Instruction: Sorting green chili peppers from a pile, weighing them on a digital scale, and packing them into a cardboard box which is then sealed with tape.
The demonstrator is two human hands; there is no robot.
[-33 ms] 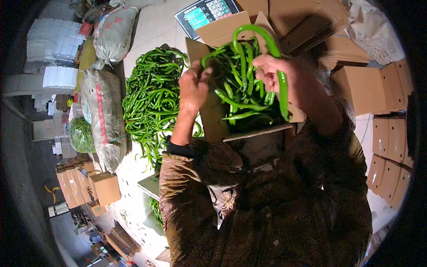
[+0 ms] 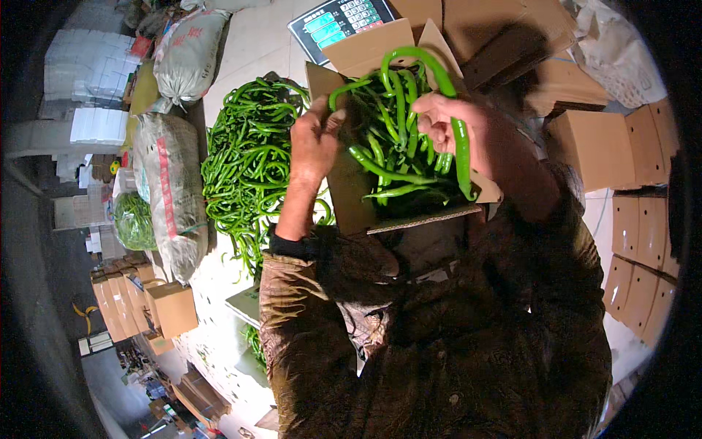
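Dim, soft light — fisheye-warped edges

The right hand (image 2: 447, 121) covers the middle of the long curved green pepper (image 2: 462, 157) it grips, so the pepper's run under the fingers cannot be seen. Beyond the left hand (image 2: 313, 143), the weighing scale (image 2: 336, 20) is cut off by the picture's upper edge. Below both hands, the cardboard box (image 2: 351, 194) bottom is hidden under the heaped peppers (image 2: 391, 139) and the person's dark sleeve.

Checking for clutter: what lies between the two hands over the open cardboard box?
In the head view, green peppers in the cardboard box lie between left hand and right hand.
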